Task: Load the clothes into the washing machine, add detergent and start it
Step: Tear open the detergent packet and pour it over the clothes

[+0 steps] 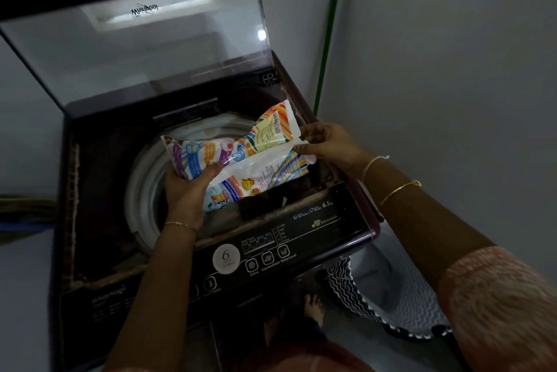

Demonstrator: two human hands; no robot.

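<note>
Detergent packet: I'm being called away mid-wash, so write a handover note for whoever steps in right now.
Left hand grips the lower end of the detergent packet; right hand pinches its upper edge.
The packet is held over the drum of the washing machine, whose lid stands open.
Done: lid up, detergent in both hands. The drum is too dark to show whether clothes are in it.
Left: check the load, pour the detergent, close the lid, start from the control panel.
</note>
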